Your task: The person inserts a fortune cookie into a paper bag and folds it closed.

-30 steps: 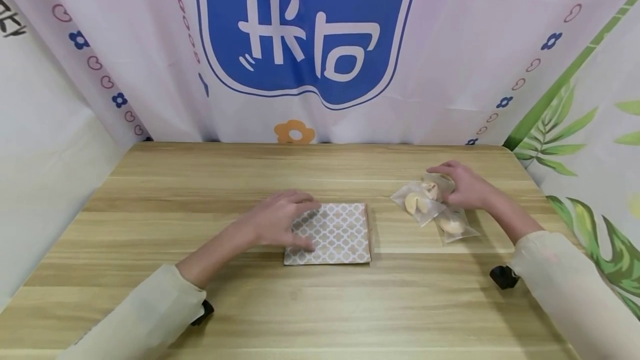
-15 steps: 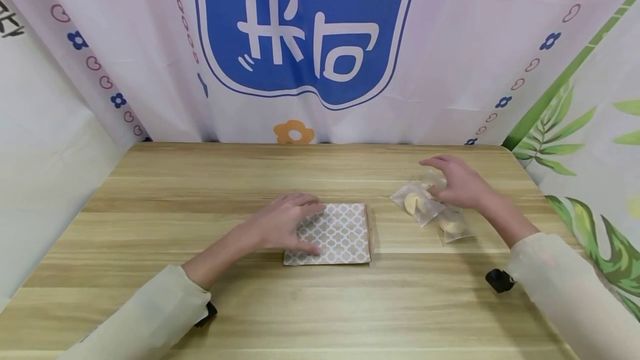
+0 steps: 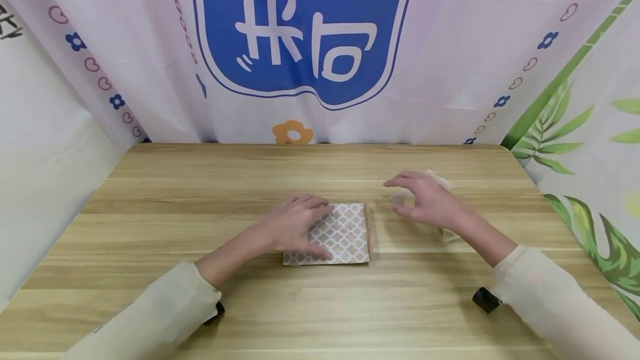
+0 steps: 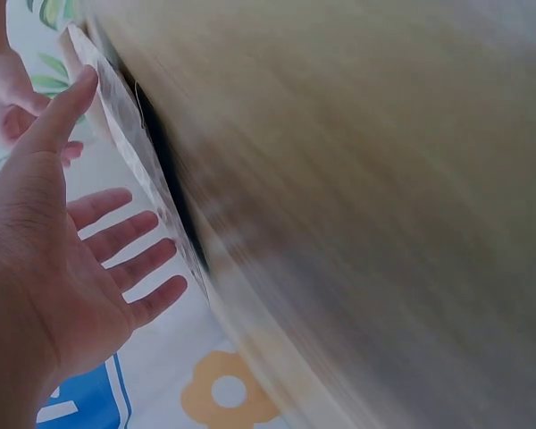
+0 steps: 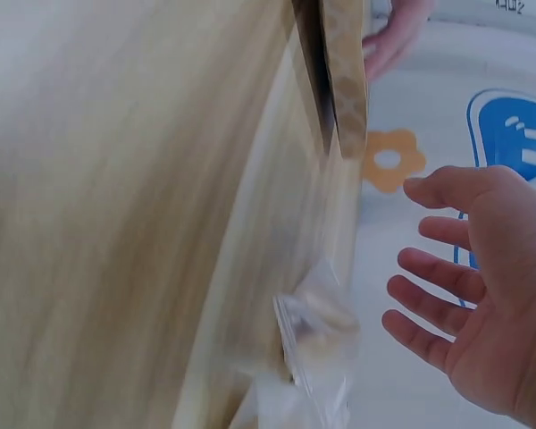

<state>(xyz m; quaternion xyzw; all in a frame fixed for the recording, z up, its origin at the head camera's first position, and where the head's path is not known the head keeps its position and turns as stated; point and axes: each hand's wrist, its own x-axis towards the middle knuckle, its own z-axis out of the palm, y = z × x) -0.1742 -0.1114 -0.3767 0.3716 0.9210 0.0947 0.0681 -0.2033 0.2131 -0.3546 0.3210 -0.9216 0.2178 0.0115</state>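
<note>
A flat folded paper bag [image 3: 347,232] with a beige-and-white lattice print lies mid-table. My left hand [image 3: 295,225] is over its left part, fingers and thumb spread. The left wrist view shows that hand [image 4: 71,241] with fingers apart and nothing gripped, beside the bag's edge [image 4: 129,125]. To the right of the bag, my right hand [image 3: 425,200] hovers with thumb and fingers apart. Behind and beneath it sit clear-wrapped cookies [image 3: 449,235], mostly hidden in the head view. One clear wrapper [image 5: 326,326] shows below the empty right hand [image 5: 482,286] in the right wrist view.
The wood-grain table [image 3: 310,315] ends at a hanging cloth backdrop [image 3: 450,71] with a blue emblem. A leaf-printed sheet [image 3: 590,182] hangs along the right side, and a plain white one [image 3: 45,171] on the left.
My right hand has moved left from above the wrapped cookies toward the bag, carrying nothing. My left hand has slid slightly right over the bag. Bag and cookies have stayed in place.
</note>
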